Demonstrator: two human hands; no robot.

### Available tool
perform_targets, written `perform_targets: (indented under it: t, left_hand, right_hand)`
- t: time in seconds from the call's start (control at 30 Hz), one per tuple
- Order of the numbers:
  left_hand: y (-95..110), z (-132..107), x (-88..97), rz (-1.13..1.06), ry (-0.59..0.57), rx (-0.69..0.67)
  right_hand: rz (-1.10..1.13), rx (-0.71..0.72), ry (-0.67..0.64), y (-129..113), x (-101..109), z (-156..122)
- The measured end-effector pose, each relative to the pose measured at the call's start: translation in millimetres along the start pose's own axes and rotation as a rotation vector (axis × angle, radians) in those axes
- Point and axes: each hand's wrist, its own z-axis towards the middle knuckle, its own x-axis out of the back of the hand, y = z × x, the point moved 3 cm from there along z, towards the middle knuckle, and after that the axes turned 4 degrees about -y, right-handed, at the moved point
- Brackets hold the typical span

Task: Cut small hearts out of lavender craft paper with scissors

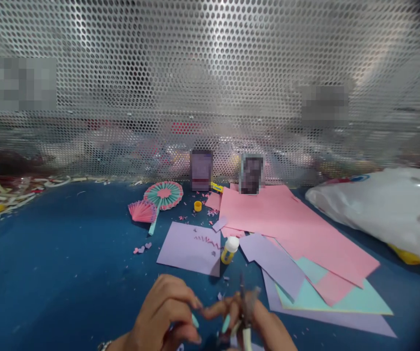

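My right hand [257,314] has a pair of scissors [246,317] in it, blades pointing up and pale handles below. My left hand [169,312] is curled beside it, its fingertips meeting a fingertip of the right hand. Anything pinched there is too small to make out. Tiny paper scraps [220,296] lie just beyond the fingers. A lilac paper sheet [184,248] with pink clippings on it lies ahead, and a yellow glue stick [228,253] with a white top stands at its right edge. Left of the sheet are small paper hearts [141,249].
A round pleated paper fan [171,195] and a small pink fan [142,212] lie behind the sheet, near a yellow cap [197,206]. Pink paper [261,214] overlaps lilac and mint sheets at right. A white plastic bag [381,204] and perforated metal panel [122,87] bound the table.
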Motion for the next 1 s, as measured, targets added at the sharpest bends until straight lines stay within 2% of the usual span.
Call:
perform_targets:
  t: [0.07, 0.1, 0.13, 0.17, 0.2, 0.27, 0.37, 0.43, 0.5, 0.6, 0.73, 0.87, 1.0]
  left_hand:
    - [-10.2, -5.2, -4.1, -0.124, -0.011, 0.123]
    - [-17.2, -7.7, -6.4, -0.173, 0.0, 0.194]
    - [-25.5, -9.9, -8.5, -0.201, 0.012, 0.29]
    - [-34.4, -11.7, -10.1, -0.213, 0.026, 0.399]
    - [-42.9, -12.9, -11.3, -0.218, 0.032, 0.513]
    - [-57.9, -14.5, -10.6, -0.199, 0.066, 0.76]
    - [-68.6, -13.6, -6.5, -0.224, 0.18, 0.929]
    - [-71.1, -13.2, -7.9, -0.269, 0.186, 0.945]
    - [-73.2, -14.3, -12.0, -0.333, 0.169, 0.945]
    - [-77.8, -16.3, -17.0, -0.417, 0.168, 0.947]
    - [-81.5, -15.2, -15.7, -0.498, 0.195, 0.963]
    - [-77.7, -13.1, -13.3, -0.572, 0.184, 1.001]
    - [-75.0, -12.4, -13.8, -0.601, 0.195, 1.017]
  right_hand:
    - [-0.229, 0.35, 0.165, -10.1, 15.8, 5.2]
    - [-0.342, 0.443, 0.359, -13.4, 27.5, 8.7]
    - [-0.458, 0.445, 0.521, -14.4, 38.5, 13.7]
    - [-0.547, 0.406, 0.598, -13.9, 47.7, 20.8]
    - [-0.582, 0.359, 0.6, -11.9, 55.1, 28.9]
    - [-0.541, 0.236, 0.524, -3.5, 65.7, 43.8]
    - [-0.434, 0.088, 0.373, 14.0, 71.0, 54.9]
    - [-0.385, 0.003, 0.292, 23.8, 71.5, 55.9]
    - [-0.369, -0.03, 0.269, 27.0, 73.2, 56.2]
    - [-0.372, 0.044, 0.318, 18.7, 77.4, 66.8]
    - [-0.353, 0.108, 0.359, 12.0, 75.6, 106.2]
    - [-0.351, 0.12, 0.308, 28.5, 62.6, 142.8]
    - [-0.332, 0.093, 0.268, 46.7, 54.0, 151.5]
